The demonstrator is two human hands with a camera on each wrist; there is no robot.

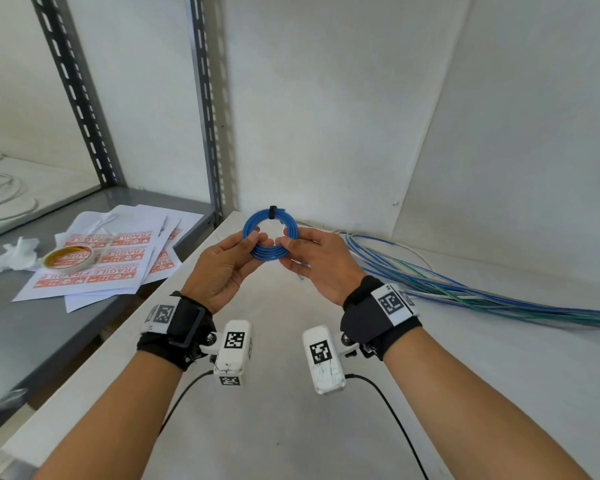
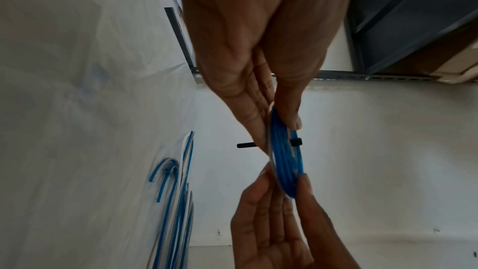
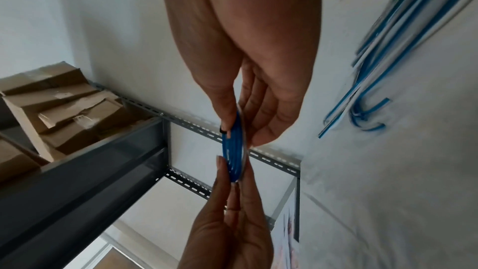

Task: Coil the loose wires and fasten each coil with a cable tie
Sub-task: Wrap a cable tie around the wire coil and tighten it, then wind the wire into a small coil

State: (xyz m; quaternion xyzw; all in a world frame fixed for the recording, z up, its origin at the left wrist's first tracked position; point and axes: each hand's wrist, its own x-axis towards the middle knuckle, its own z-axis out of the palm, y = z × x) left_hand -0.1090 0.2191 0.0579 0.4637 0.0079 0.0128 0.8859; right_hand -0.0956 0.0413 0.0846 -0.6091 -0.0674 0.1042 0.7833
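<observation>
Both hands up over the white worktop (image 1: 291, 393): left hand (image 1: 222, 268) and right hand (image 1: 321, 261) each pinching one side of 1 blue wire coil (image 1: 270, 233), held upright between them. 1 black cable tie (image 1: 272, 212) on the coil's far edge. Right: loose wires (image 1: 465, 292), blue, white, green, uncountable. Left shelf (image 1: 32, 327): 1 tape roll (image 1: 68, 258) on FRAGILE label sheets (image 1: 94, 271).

A small coil of blue wire (image 1: 269, 237) is held upright above the white table, a black cable tie (image 1: 272, 212) cinched around its top. To its right, a bundle of loose blue, white and green wires (image 1: 465, 289) lies stretched along the table's far edge.
</observation>
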